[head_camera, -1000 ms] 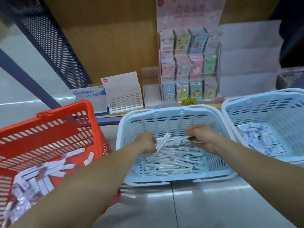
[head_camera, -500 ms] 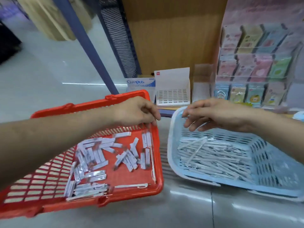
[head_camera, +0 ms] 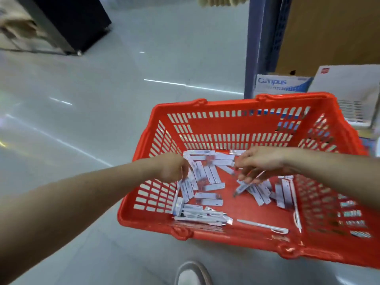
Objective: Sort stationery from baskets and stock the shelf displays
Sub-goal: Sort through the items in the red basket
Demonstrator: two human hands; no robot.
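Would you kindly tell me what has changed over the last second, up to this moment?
Both hands left the light blue pen basket and moved left to the red basket: the left hand first, then the right hand. Both now reach down among its white packets; blur hides whether either grips one. The packets and a white pen lie in the red basket as before.

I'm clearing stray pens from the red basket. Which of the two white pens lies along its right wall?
The pen running front-to-back against the right wall of the red basket; the other pen lies crosswise near the front rim.
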